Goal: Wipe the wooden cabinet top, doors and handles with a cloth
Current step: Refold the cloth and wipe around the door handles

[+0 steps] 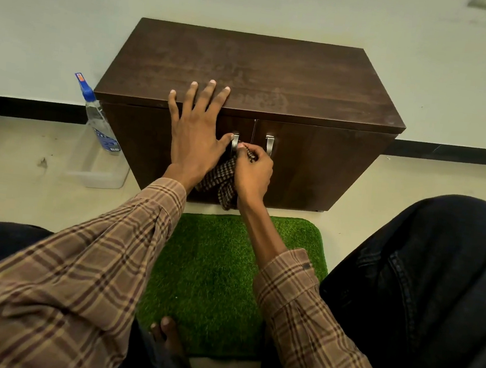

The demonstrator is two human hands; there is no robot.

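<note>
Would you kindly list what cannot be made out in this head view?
- Left door handle: mostly hidden by the right hand and checked cloth.
- Left door: partly covered by the left hand.
- Spray bottle label: too small to read.
- Cabinet interior: doors closed.

- Your cabinet (247, 73) is dark wood, its top smooth with a dull sheen.
- Its two handles (269, 144) are brushed, silvery metal.
- The cloth (221, 181) your right hand (252, 172) grips is soft, woven check fabric.
- The spray bottle (99, 114) is clear glossy plastic.
- The green mat (211, 270) looks rough, like artificial grass.
</note>
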